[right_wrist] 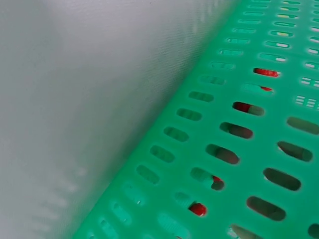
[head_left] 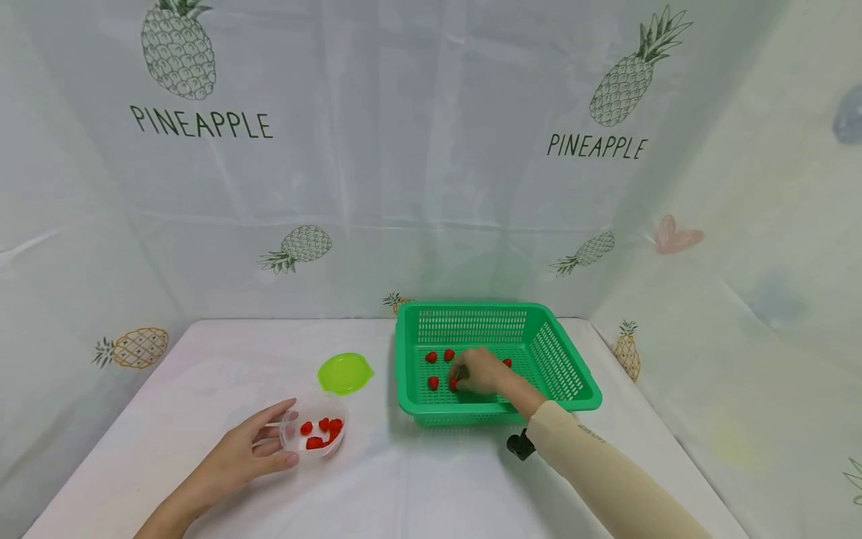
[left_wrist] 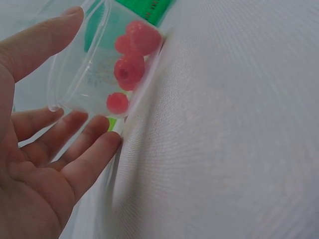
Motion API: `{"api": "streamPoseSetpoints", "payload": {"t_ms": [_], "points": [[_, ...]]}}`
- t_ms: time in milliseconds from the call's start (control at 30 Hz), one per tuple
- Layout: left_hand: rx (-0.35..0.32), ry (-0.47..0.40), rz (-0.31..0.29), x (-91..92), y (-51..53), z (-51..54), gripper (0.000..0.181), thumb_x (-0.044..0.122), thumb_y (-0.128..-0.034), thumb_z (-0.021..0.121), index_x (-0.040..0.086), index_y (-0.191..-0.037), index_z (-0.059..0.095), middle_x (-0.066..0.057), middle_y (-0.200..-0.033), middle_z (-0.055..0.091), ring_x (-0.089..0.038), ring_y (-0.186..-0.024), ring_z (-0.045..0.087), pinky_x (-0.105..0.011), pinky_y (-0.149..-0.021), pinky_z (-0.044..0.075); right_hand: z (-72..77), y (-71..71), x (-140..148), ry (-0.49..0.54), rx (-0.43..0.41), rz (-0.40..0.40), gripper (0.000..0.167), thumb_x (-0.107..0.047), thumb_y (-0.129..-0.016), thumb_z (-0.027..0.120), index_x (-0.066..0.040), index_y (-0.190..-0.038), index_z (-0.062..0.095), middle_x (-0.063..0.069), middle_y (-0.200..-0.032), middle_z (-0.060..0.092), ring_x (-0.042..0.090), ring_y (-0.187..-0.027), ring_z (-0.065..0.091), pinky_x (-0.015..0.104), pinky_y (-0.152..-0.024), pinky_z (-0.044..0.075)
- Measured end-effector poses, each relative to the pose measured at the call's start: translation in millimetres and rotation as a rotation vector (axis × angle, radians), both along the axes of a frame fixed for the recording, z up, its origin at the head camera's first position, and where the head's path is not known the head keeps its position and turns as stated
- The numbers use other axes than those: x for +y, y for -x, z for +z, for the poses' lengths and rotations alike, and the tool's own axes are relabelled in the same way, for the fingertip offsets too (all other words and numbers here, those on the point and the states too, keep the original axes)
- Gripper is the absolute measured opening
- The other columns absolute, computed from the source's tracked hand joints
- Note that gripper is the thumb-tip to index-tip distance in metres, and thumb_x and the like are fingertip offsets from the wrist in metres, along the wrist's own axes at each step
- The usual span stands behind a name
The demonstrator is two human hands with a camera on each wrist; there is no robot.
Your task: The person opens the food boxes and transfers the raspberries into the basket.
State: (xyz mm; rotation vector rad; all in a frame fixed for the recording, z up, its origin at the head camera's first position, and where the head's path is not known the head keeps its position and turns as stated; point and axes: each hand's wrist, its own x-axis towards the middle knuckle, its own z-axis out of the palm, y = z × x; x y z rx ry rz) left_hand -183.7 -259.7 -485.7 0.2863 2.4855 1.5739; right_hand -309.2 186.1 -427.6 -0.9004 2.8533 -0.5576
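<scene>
My left hand (head_left: 245, 449) steadies a clear plastic cup (head_left: 292, 428) on the table, thumb on one side and fingers on the other. Several red raspberries (left_wrist: 130, 69) lie at the bottom of this cup, as the left wrist view shows. Inside a green slotted basket (head_left: 407, 374), my right hand (head_left: 481, 370) reaches down and pinches a raspberry (head_left: 454, 384) with curled fingertips. Other raspberries (head_left: 433, 382) lie spread over the basket floor around it. In the right wrist view the basket wall (right_wrist: 199, 149) hides the hand, and bits of red show through its slots.
A lime-green lid (head_left: 345, 373) lies flat on the white-covered table (head_left: 377, 486), between cup and basket. Under the right forearm, by the basket's front, is a small black object (head_left: 520, 445). A pineapple-print curtain (head_left: 417, 165) hangs behind and at the sides.
</scene>
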Motion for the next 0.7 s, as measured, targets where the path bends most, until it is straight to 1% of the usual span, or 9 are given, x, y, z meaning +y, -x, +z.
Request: {"api": "streamPoseSetpoints", "payload": {"t_ms": [133, 233, 333, 400, 500, 533, 600, 667, 700], "points": [[-0.006, -0.001, -0.002, -0.1, 1.1, 0.4, 0.091, 0.027, -0.0903, 0.087, 0.020, -0.165, 0.037, -0.023, -0.159, 0.044, -0.039, -0.135, 0.060, -0.034, -0.102, 0.059, 4.3, -0.9, 0, -0.017, -0.001, -0.007, 0.019, 0.006, -0.093, 0.074, -0.002, -0.110, 0.080, 0.013, -0.103, 0.078, 0.026, -0.093, 0.073, 0.036, -0.079, 0.063], [-0.007, -0.005, -0.005, 0.0, 1.5, 1.1, 0.091, 0.027, -0.0904, 0.087, 0.019, -0.165, 0.036, -0.023, -0.160, 0.044, -0.039, -0.135, 0.060, -0.035, -0.102, 0.059, 12.2, -3.3, -3, -0.027, 0.023, -0.004, 0.022, 0.005, -0.095, 0.073, 0.000, -0.115, 0.078, 0.015, -0.109, 0.078, 0.029, -0.100, 0.074, 0.039, -0.084, 0.063], [-0.001, -0.005, -0.005, -0.1, 1.5, 1.9, 0.091, 0.027, -0.0902, 0.087, 0.018, -0.165, 0.037, -0.023, -0.159, 0.044, -0.039, -0.135, 0.060, -0.034, -0.101, 0.059, 26.9, -7.8, -10, 0.003, 0.058, 0.004, 0.023, 0.002, -0.096, 0.073, 0.000, -0.118, 0.078, 0.015, -0.114, 0.078, 0.032, -0.108, 0.074, 0.044, -0.089, 0.063], [0.002, -0.003, -0.003, -0.4, 1.3, 2.4, 0.091, 0.027, -0.0902, 0.087, 0.018, -0.165, 0.037, -0.023, -0.159, 0.045, -0.039, -0.135, 0.060, -0.033, -0.101, 0.060, 38.7, -12.5, -18, 0.045, 0.079, 0.008, 0.023, 0.000, -0.097, 0.073, -0.002, -0.119, 0.078, 0.013, -0.116, 0.078, 0.031, -0.111, 0.073, 0.043, -0.090, 0.063], [0.008, 0.008, 0.002, -0.5, 0.9, 2.7, 0.091, 0.027, -0.0899, 0.088, 0.018, -0.165, 0.037, -0.023, -0.158, 0.046, -0.039, -0.134, 0.060, -0.032, -0.101, 0.060, 55.8, -21.5, -31, 0.094, 0.120, 0.025, 0.022, -0.004, -0.097, 0.074, -0.006, -0.119, 0.079, 0.008, -0.116, 0.079, 0.026, -0.107, 0.072, 0.038, -0.086, 0.061], [0.009, 0.012, 0.004, -0.3, 0.8, 2.7, 0.091, 0.027, -0.0898, 0.088, 0.018, -0.165, 0.037, -0.023, -0.158, 0.046, -0.039, -0.134, 0.060, -0.032, -0.100, 0.060, 60.1, -24.5, -35, 0.109, 0.129, 0.030, 0.022, -0.005, -0.098, 0.074, -0.008, -0.119, 0.079, 0.006, -0.117, 0.079, 0.025, -0.102, 0.072, 0.036, -0.083, 0.060], [0.008, 0.022, 0.010, 0.3, 0.4, 2.7, 0.092, 0.028, -0.0892, 0.088, 0.017, -0.165, 0.038, -0.022, -0.158, 0.047, -0.038, -0.135, 0.060, -0.032, -0.100, 0.060, 66.1, -29.9, -45, 0.133, 0.152, 0.052, 0.024, -0.006, -0.098, 0.075, -0.009, -0.121, 0.079, 0.004, -0.119, 0.078, 0.023, -0.105, 0.071, 0.033, -0.086, 0.059], [0.008, 0.031, 0.015, 0.8, 0.1, 2.9, 0.092, 0.029, -0.0886, 0.089, 0.017, -0.164, 0.038, -0.022, -0.158, 0.047, -0.037, -0.135, 0.059, -0.031, -0.100, 0.060, 70.4, -35.3, -55, 0.165, 0.153, 0.079, 0.026, -0.005, -0.098, 0.074, -0.008, -0.124, 0.078, 0.005, -0.121, 0.078, 0.026, -0.095, 0.070, 0.035, -0.084, 0.058], [0.008, 0.033, 0.016, 0.9, 0.1, 3.2, 0.092, 0.029, -0.0886, 0.089, 0.017, -0.164, 0.038, -0.021, -0.158, 0.047, -0.037, -0.135, 0.059, -0.031, -0.100, 0.060, 71.5, -37.5, -60, 0.171, 0.157, 0.090, 0.027, -0.006, -0.099, 0.074, -0.009, -0.125, 0.077, 0.004, -0.123, 0.077, 0.025, -0.095, 0.069, 0.035, -0.087, 0.058]]}}
